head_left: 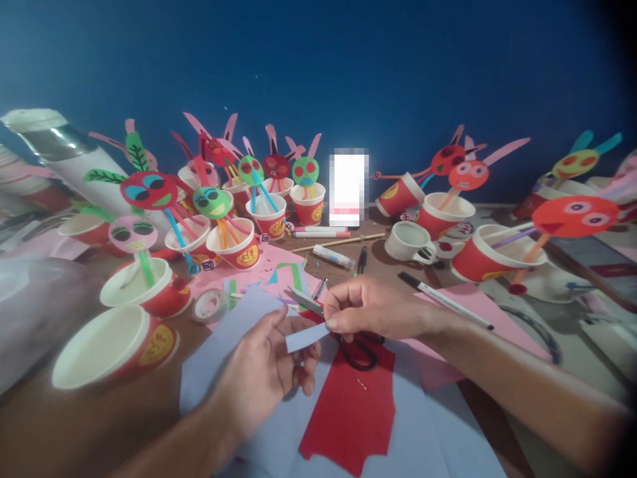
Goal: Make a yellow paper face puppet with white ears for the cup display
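Note:
Between its thumb and fingers, my right hand (365, 309) pinches one end of a narrow pale blue paper strip (304, 338). The strip's other end reaches over my left hand (266, 368), whose fingers are apart and loosely curled, palm turned up, with no grip on the strip that I can see. Behind my right hand lie scissors (361, 355) with black handles, blades pointing up and left, partly hidden by it. Under the handles is a cut red paper piece (355, 411), resting on pale blue paper sheets (428, 418).
Red paper cups with paper-faced figures stand left and right; one bare cup (102, 348) tilts at front left. A white mug (411, 242), glue stick (333, 257), marker (445, 300), tape roll (209, 304) and pink paper (490, 318) surround the hands. A flask (94, 166) leans behind.

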{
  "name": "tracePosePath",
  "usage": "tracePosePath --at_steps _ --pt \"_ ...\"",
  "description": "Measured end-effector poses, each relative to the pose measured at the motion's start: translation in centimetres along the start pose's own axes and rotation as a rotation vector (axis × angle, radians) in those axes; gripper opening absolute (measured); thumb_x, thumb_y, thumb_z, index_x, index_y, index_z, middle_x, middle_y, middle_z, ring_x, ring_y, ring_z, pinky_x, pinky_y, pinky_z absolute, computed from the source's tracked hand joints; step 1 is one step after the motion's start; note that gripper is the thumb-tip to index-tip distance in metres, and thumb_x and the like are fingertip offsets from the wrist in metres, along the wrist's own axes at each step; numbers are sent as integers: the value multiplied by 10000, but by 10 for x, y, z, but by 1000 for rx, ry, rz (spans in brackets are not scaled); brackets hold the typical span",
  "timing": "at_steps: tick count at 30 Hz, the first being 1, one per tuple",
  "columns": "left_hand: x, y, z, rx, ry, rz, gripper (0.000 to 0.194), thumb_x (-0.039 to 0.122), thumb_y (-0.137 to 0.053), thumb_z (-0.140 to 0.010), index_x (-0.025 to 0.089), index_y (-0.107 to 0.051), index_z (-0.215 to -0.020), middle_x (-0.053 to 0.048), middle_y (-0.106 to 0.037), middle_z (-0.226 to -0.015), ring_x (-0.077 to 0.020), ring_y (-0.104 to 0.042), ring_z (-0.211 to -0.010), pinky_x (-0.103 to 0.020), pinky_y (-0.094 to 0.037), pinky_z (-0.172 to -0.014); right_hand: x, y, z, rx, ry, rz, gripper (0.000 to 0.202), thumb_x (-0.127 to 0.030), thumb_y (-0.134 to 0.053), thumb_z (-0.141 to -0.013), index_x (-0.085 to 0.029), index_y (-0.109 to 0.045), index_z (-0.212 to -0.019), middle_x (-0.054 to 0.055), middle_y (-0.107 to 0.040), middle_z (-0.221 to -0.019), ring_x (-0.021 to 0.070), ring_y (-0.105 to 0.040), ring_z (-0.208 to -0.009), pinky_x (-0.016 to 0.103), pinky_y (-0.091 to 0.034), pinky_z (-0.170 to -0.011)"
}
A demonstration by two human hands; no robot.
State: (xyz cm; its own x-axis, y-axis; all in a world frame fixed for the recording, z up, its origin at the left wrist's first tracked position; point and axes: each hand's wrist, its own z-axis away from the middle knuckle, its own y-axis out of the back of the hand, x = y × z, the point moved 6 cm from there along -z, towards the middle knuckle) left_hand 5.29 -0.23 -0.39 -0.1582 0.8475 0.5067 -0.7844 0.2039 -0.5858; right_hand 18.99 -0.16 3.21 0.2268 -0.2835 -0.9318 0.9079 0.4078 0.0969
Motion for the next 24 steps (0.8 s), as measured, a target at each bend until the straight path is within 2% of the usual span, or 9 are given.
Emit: tracePosePath --at_steps 4,6,8,10,12,14,17,20,24 --pt "-14 -1 -1 -60 230 -7 406 349 -382 -886 81 -648 -737 -69 -583 -602 -137 -531 -457 -250 -444 -386 -5 -3 3 -50 52 34 71 -208 -599 -755 -152 -592 -712 -53 -554 -570 49 -449 -483 157 -331 -458" --pt "-22 -3 0 -143 322 -9 431 354 -378 -886 50 -665 -782 -71 -580 -613 -138 -545 -470 -248 -461 -385 -8 -5 5 -57 81 99 66 -195 -594 -762 -156 -585 -710 -48 -560 -580 58 -484 -508 162 -353 -485" --pt "-25 -5 2 -239 339 -17 421 355 -400 -873 44 -675 -803 -81 -589 -630 -142 -558 -488 -240 -468 -382 -10 -7 8 -53 108 200 58 -200 -582 -779 -164 -585 -735 -47 -563 -589 65 -497 -507 167 -356 -485" --pt "-24 -7 3 -320 315 -41 393 351 -436 -850 47 -682 -807 -89 -597 -635 -143 -556 -491 -236 -470 -377 -16 -8 11 -36 203 334 47 -190 -568 -796 -170 -595 -763 -39 -572 -631 74 -511 -533 175 -364 -502" --pt "-23 -7 5 -363 285 -71 364 336 -455 -835 54 -685 -815 -84 -592 -618 -135 -538 -466 -238 -474 -373 -26 -11 15 -2 383 479 64 -148 -558 -810 -170 -610 -779 -21 -586 -708 89 -530 -620 189 -383 -570" --pt "-21 -7 5 -374 252 -96 339 303 -446 -837 64 -685 -814 -67 -575 -586 -118 -506 -434 -242 -479 -376 -35 -14 20 36 560 602 96 -121 -550 -828 -161 -621 -778 3 -594 -765 108 -536 -709 209 -386 -645" --pt "-17 -7 5 -366 201 -115 310 257 -435 -837 79 -686 -792 -45 -544 -551 -99 -459 -408 -241 -475 -383 -42 -16 23 66 686 680 137 -146 -522 -869 -152 -618 -772 29 -596 -764 126 -537 -738 228 -383 -669" --pt "-12 -4 3 -296 134 -159 277 268 -462 -827 99 -680 -797 -44 -546 -589 -110 -469 -445 -239 -456 -396 -43 -13 23 79 661 696 137 -135 -508 -868 -156 -598 -766 24 -595 -769 122 -534 -734 221 -374 -659" --pt "14 5 4 -95 -180 -410 236 326 -529 -814 138 -670 -835 -50 -577 -720 -130 -530 -576 -237 -432 -508 -35 -5 18 54 430 713 103 -101 -523 -803 -172 -578 -754 -31 -583 -701 89 -504 -636 193 -343 -588"
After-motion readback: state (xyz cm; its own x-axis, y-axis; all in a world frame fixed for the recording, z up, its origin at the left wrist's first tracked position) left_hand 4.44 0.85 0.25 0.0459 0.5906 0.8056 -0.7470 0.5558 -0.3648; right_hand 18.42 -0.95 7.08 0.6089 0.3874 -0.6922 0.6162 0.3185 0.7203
